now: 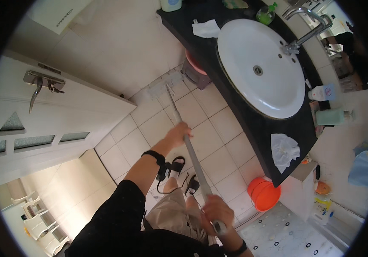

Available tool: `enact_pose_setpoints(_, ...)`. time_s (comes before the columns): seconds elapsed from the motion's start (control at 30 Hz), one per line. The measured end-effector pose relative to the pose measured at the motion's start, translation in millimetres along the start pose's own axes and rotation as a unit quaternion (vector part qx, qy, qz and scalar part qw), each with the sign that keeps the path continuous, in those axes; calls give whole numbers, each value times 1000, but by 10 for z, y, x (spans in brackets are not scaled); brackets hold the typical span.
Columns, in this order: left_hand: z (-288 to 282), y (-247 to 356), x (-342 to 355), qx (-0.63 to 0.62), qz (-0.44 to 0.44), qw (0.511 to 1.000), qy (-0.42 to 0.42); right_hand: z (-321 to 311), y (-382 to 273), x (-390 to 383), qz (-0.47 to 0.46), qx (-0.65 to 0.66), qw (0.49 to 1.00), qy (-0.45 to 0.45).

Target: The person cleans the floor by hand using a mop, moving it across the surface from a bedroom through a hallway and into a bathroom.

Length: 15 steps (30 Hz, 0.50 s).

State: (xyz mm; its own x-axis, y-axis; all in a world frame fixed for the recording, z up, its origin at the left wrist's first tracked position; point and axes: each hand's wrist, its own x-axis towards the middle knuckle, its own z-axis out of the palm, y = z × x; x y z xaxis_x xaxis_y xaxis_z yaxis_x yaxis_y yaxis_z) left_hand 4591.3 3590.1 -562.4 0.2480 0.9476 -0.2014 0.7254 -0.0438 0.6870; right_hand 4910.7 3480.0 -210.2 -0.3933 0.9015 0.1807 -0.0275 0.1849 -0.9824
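A flat mop with a long grey pole (195,162) slants away from my body over the tiled floor. Its pale, blurry head (161,85) lies on the tiles against the far wall, beside a dark stool under the counter. My left hand (178,133) is closed round the middle of the pole. Lower down, near the pole's top end, my right hand (218,210) grips it, slightly smeared by motion. My feet in black slippers (176,166) stand on the tiles left of the pole.
A black counter (252,143) with a white sink (252,92) juts out at right. Below its near corner stands an orange bucket (264,195). A stool (195,73) with a pink basin sits under the counter's far end. At left, a white door (72,96) stands ajar.
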Motion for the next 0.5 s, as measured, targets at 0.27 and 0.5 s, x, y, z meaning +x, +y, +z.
enact_pose_setpoints(0.27,-573,1715,-564,-45,22,983,-177,-467,-2092,692,23,-21,999,9)
enact_pose_setpoints(0.5,-938,591,-79,-86,43,992,81,-46,-1099,933,-27,-13,999,-16)
